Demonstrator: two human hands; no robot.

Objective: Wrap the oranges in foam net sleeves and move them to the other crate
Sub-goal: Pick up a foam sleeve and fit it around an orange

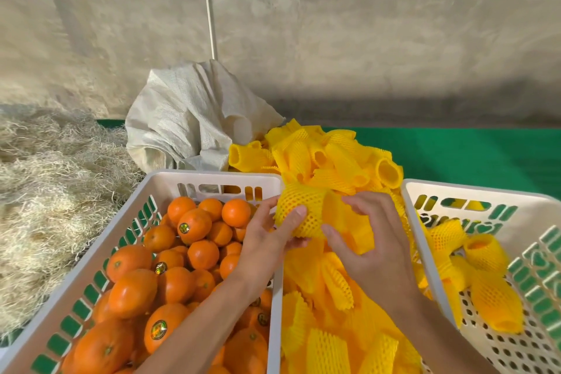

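Head view: both hands (318, 240) grip sleeved orange (300, 212) between crate rims (277, 282).

Two crates (212, 182), two hands (267, 240), one sack (188, 118), some four wrapped oranges (485, 252), bare oranges (133, 291) and sleeves (334, 161) too many to count

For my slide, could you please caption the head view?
Both hands grip a yellow foam-net-sleeved orange between two white plastic crates.
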